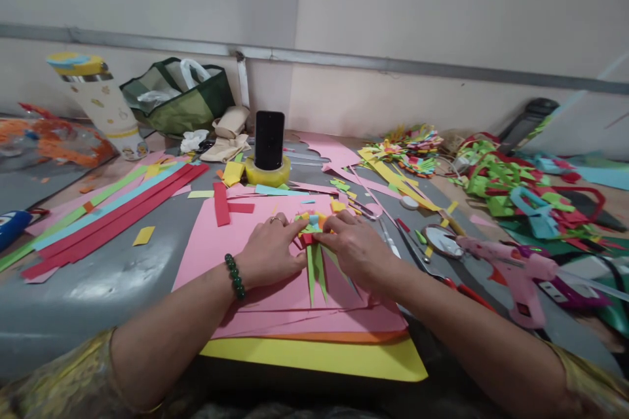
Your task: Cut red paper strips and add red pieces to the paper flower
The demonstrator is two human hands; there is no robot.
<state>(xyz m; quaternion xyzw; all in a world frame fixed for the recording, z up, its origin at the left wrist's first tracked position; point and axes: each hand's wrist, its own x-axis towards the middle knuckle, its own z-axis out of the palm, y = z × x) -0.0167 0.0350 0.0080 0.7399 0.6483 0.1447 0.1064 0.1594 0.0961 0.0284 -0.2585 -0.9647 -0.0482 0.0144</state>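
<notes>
The fingers of the right hand (361,252) are bent and appear closed on the right side of the paper piece (309,238); those of the left hand (272,252) touch its left side, thumb spread low, though whether they pinch or only press I cannot tell. The piece lies at the centre of the frame, directly between the two sets of fingertips — neither hand is clearly nearer. Its long axis runs roughly up and down the frame, narrow green points fanning toward the lower edge. The top is a small cluster of folded colours, green, pale blue, orange and a red patch in the middle, partly covered by the fingers. Beneath lie pink sheets (206,262), with a yellow sheet (339,363) showing at lower centre. Farther out on the tabletop (122,308) are red strips (122,216) at left, a phone (269,141) upright above centre — and a pink glue gun (523,281) at right.
</notes>
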